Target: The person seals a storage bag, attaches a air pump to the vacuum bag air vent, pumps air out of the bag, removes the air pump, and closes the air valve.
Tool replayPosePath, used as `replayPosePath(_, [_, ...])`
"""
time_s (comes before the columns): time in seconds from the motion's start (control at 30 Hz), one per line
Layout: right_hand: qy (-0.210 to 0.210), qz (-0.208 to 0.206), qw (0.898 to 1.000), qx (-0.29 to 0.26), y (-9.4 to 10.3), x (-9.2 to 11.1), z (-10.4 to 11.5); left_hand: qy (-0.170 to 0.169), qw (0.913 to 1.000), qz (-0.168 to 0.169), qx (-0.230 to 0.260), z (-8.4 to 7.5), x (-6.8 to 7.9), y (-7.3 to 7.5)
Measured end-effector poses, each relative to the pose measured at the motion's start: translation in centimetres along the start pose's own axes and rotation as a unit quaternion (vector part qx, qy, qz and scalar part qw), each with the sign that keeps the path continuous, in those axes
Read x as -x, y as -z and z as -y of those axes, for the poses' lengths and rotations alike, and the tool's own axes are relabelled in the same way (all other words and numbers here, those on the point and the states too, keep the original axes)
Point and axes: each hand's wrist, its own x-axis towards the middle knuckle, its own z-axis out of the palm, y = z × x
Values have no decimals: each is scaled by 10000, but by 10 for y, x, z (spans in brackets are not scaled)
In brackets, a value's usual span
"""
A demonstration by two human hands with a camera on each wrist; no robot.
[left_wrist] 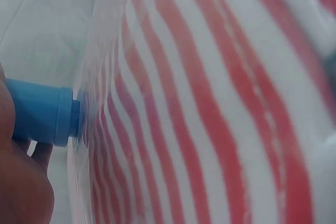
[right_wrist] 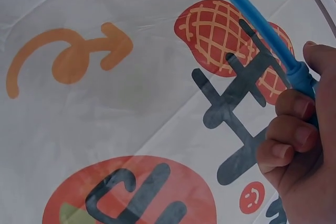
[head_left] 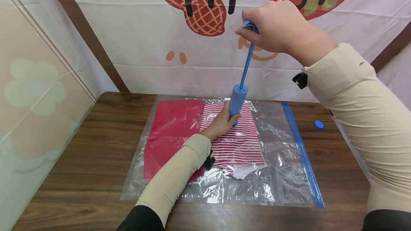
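A blue hand pump (head_left: 238, 99) stands tilted on a clear zip bag (head_left: 276, 145), its rod drawn far out. My left hand (head_left: 221, 122) grips the pump's barrel low down, close over the bag. High above, my right hand (head_left: 276, 27) holds the pump's handle, fingers curled round it in the right wrist view. Inside the bag lie a folded red cloth (head_left: 176, 127) and a red-and-white striped garment (head_left: 237, 149). In the left wrist view the pump's nozzle (left_wrist: 76, 118) meets the bag over the stripes.
The bag's blue zip edge (head_left: 303, 156) runs down its right side. A small blue cap (head_left: 319, 124) lies on the wooden table (head_left: 80, 167) to the right. Behind the table hangs a printed white cloth (head_left: 135, 38), with another printed sheet (head_left: 41, 92) at the left.
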Motion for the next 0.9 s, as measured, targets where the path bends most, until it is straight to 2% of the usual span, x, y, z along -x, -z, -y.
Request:
replayPosePath(0.47, [1,-601,9980,-215,-15,0,2,64,9999,-26,134,3,-2,0])
replayPosePath(0.67, [32,-515,9981,-344,-27,4,5,123,9999,18,94,0,2,2])
replayPosePath(0.9, [172,-134,9989,-403,-59,12,12,140,9998,89,110,-2,7,2])
